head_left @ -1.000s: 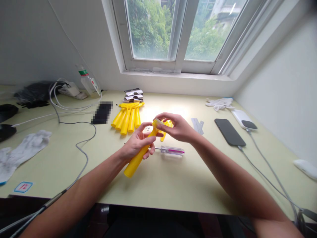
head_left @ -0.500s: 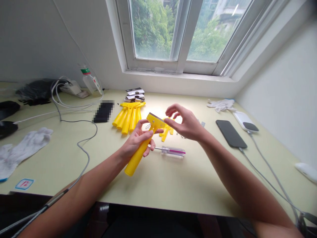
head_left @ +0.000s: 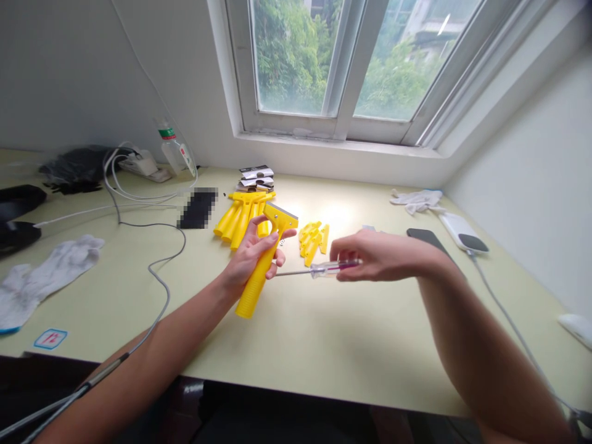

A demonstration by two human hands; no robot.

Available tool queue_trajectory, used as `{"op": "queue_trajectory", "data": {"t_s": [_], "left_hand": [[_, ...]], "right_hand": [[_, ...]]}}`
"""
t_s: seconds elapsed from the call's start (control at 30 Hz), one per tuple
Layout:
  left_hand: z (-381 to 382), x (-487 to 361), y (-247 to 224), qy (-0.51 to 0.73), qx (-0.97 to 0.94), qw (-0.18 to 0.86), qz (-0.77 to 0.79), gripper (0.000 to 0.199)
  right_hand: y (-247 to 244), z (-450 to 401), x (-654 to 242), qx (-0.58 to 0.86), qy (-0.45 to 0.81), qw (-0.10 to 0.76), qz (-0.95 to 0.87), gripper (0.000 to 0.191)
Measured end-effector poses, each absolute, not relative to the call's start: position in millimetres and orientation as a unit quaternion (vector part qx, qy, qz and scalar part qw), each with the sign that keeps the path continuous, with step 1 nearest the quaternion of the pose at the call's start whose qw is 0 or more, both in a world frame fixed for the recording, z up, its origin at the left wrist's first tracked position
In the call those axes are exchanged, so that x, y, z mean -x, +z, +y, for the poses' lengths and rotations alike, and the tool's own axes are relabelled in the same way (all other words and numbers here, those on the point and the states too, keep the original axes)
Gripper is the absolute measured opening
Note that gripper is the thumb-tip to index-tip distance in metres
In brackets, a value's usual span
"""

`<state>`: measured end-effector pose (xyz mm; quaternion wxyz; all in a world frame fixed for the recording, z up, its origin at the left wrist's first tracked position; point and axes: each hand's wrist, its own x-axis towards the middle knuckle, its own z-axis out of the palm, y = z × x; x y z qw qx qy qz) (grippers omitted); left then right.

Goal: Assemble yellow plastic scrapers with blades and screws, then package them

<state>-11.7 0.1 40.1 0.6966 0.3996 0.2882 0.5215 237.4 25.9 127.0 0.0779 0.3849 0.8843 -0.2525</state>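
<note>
My left hand (head_left: 252, 253) is wrapped round the handle of a yellow scraper (head_left: 256, 287), whose head with a metal edge points up and away. My right hand (head_left: 379, 256) has its fingers closed on the clear and pink handle of a screwdriver (head_left: 326, 269). The screwdriver's shaft points left, toward the fingers of my left hand. Beyond my hands lie several small yellow plates (head_left: 314, 242) in a loose pile. Several yellow scraper handles (head_left: 238, 225) lie side by side behind my left hand, with black and white packets (head_left: 256, 177) behind them.
On the left are a white glove (head_left: 55, 277), a pixelated dark phone (head_left: 198, 208), cables and a plastic bottle (head_left: 176, 151). At right lie a dark phone (head_left: 428, 239), a white device (head_left: 464, 233) and another glove (head_left: 416, 200). A window is behind the table (head_left: 287, 351).
My right hand has moved from the scraper's head, down and right, and has closed on the screwdriver's handle. The scraper in my left hand has shifted slightly left. The camera view has shifted a little.
</note>
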Motion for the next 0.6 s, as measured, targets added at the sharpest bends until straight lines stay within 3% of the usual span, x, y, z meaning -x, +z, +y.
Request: {"op": "queue_trajectory", "data": {"t_s": [0.13, 0.23, 0.37, 0.47, 0.6], "left_hand": [[1, 13, 40, 0.525, -0.399, 0.698, 0.278, 0.046], [1, 13, 41, 0.529, -0.400, 0.695, 0.278, 0.047], [-1, 11, 42, 0.519, -0.391, 0.706, 0.280, 0.046], [-2, 9, 41, 0.507, -0.385, 0.720, 0.277, 0.044], [-3, 8, 41, 0.500, -0.384, 0.727, 0.271, 0.044]], "right_hand": [[160, 19, -272, -0.393, -0.271, -0.161, 0.864, 0.018], [163, 19, -288, -0.407, -0.200, -0.399, 0.797, 0.006], [157, 31, -290, -0.309, -0.123, -0.667, 0.667, 0.009], [154, 40, -284, -0.264, -0.136, -0.727, 0.619, 0.011], [148, 46, -275, -0.278, -0.149, -0.722, 0.616, 0.008]]}}
